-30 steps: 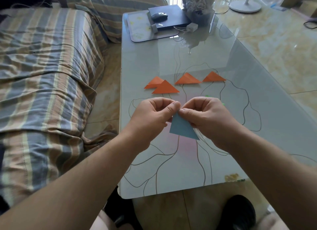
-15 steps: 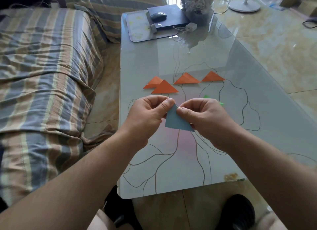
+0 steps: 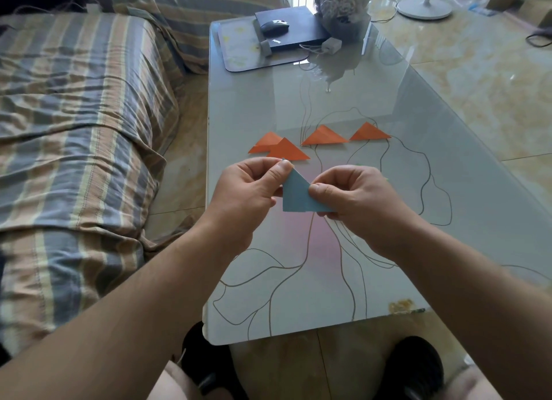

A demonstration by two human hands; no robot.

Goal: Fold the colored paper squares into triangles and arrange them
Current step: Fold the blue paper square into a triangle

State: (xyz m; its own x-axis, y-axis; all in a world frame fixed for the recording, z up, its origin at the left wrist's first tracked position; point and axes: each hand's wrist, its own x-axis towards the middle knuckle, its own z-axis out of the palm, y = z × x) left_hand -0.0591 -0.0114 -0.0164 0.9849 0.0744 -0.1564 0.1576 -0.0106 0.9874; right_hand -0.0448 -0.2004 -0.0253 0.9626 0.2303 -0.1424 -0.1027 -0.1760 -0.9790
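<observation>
A blue paper triangle (image 3: 295, 195) is held up above the glass table (image 3: 373, 107), between both hands. My left hand (image 3: 248, 190) pinches its top corner with thumb and fingers. My right hand (image 3: 355, 199) pinches its slanted right edge and lower corner. Several orange folded triangles lie in a row on the table beyond my hands: two overlapping at the left (image 3: 280, 148), one in the middle (image 3: 324, 136) and one at the right (image 3: 369, 132). A sliver of green paper (image 3: 386, 178) shows past my right hand; the rest is hidden.
At the table's far end lie a mouse pad (image 3: 239, 50), a black laptop (image 3: 295, 35) with a mouse (image 3: 274, 27) on it, a charger (image 3: 331, 45) and a vase (image 3: 343, 5). A striped sofa (image 3: 74, 116) runs along the left. A fan base (image 3: 424, 7) stands on the floor.
The blue triangle has turned and risen: its point now faces up in my left fingers. My hands have moved slightly apart, and the right one has slid down the slanted edge.
</observation>
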